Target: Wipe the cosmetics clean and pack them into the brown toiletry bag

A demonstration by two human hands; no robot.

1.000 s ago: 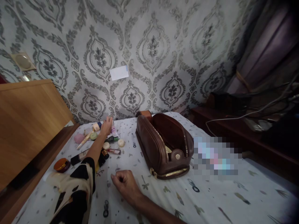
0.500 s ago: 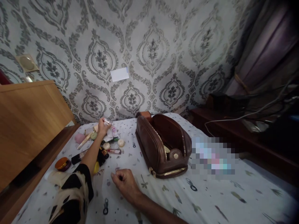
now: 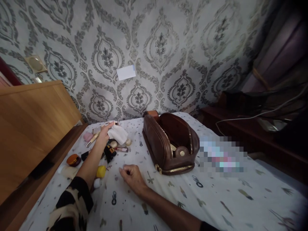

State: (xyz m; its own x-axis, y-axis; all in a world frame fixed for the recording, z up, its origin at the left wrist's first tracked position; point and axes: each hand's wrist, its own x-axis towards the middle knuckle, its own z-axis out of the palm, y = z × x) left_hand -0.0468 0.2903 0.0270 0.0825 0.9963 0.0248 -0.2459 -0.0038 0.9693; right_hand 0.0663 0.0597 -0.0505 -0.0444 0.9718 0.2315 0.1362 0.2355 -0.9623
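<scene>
At the far end of a cluster of cosmetics, my left hand [image 3: 105,132] is closed on a white, tissue-like cloth [image 3: 118,134] that drapes to the right. A small light item with a dark band [image 3: 116,123] shows at its fingertips; whether it is gripped I cannot tell. My right hand [image 3: 133,178] rests on the patterned sheet, fingers curled, with nothing seen in it. Near my left forearm lie an amber jar [image 3: 73,159], a yellow item [image 3: 101,171], a white cap [image 3: 97,183], dark tubes [image 3: 111,151] and a pink sponge [image 3: 88,137].
A brown leather toiletry bag [image 3: 168,144] stands unzipped right of centre. To its right is a blurred-out patch [image 3: 222,157]. A wooden cabinet [image 3: 36,128] borders the left, the patterned wall [image 3: 158,57] the back, and a dark ledge with cables [image 3: 240,125] the right.
The white cloth now spreads wider beside my left hand, covering some of the cosmetics. My right hand stays curled in place. The view has shifted slightly; the yellow item and white cap show more.
</scene>
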